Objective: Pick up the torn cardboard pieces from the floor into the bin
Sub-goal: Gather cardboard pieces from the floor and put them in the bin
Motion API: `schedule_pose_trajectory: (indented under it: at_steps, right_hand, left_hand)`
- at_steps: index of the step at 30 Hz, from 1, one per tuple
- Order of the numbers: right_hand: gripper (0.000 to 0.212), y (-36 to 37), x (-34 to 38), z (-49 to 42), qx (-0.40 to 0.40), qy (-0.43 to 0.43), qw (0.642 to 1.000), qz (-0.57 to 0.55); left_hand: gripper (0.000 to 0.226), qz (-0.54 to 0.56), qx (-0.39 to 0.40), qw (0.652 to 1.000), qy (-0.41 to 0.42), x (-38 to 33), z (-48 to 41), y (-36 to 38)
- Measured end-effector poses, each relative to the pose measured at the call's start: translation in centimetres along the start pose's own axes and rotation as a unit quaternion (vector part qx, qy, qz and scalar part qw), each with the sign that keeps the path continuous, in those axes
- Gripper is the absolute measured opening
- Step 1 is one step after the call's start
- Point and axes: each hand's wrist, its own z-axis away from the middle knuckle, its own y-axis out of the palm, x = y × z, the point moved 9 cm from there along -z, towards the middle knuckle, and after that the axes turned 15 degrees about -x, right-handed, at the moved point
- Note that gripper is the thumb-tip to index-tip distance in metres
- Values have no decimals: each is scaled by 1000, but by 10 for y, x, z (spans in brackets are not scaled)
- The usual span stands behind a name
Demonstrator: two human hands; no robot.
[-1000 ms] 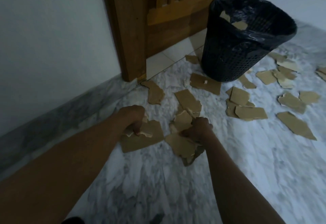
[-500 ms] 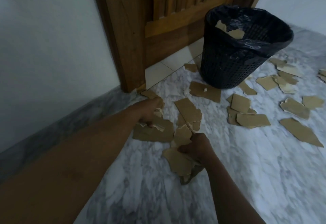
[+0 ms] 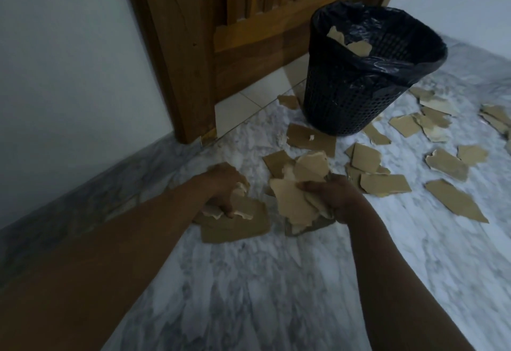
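Torn brown cardboard pieces lie scattered over the marble floor [image 3: 276, 281]. My left hand [image 3: 224, 187] grips a stack of cardboard pieces [image 3: 237, 223] low over the floor. My right hand [image 3: 336, 198] holds a bunch of several pieces [image 3: 293, 198] fanned out to its left. A black mesh bin [image 3: 356, 96] with a black liner stands beyond my hands, near the door, and cardboard pieces [image 3: 349, 42] show inside it. More loose pieces [image 3: 384, 183] lie to the right of my hands and around the bin's base.
A wooden door and its frame [image 3: 188, 74] stand behind the bin at the back. A pale wall [image 3: 69, 74] with a grey skirting runs along the left. The nearest floor in front of me has no pieces on it.
My left hand has drawn its stack back toward me from near the door frame. My right hand has lifted and turned its bunch so the pieces fan upward.
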Motion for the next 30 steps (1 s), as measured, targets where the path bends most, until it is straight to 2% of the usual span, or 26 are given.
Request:
schedule_pose_trajectory:
  at_steps: [3, 5, 8, 10, 14, 17, 21, 24, 26, 29, 30]
  right_hand:
    - [36, 30, 21, -17, 2, -23, 1000, 15]
    - [51, 51, 32, -34, -12, -71, 992, 103]
    - [73, 79, 36, -58, -33, -140, 938, 317]
    - [78, 89, 36, -65, -34, -150, 918, 366]
    - [73, 102, 42, -70, -13, -175, 896, 408]
    - [77, 101, 43, -61, -20, -180, 878, 443]
    - [56, 110, 61, -20, -55, -287, 827, 480]
    - [44, 119, 64, 8, -30, -330, 831, 446]
    - [47, 116, 66, 16, -26, -341, 838, 425]
    - [64, 102, 78, 5, -6, -305, 885, 352]
    - [61, 97, 83, -2, 1, -286, 903, 321]
  left_hand:
    - [105, 25, 5, 999, -40, 3, 5, 8]
    - [101, 37, -1, 998, -58, 2, 7, 10]
    - [109, 63, 1, 995, -82, 3, 7, 15]
    - [113, 68, 17, 993, -91, 4, 8, 18]
    - [104, 63, 22, 994, -90, 2, 8, 13]
    - [99, 54, 17, 995, -85, -1, 7, 10]
    - [95, 37, 7, 996, -77, 0, 10, 5]
    - [96, 35, 11, 996, -87, 4, 12, 8]
    - [97, 42, 21, 994, -98, 6, 14, 11]
    - [90, 79, -4, 992, -95, 6, 14, 12]
    - [89, 94, -29, 991, -91, 5, 13, 11]
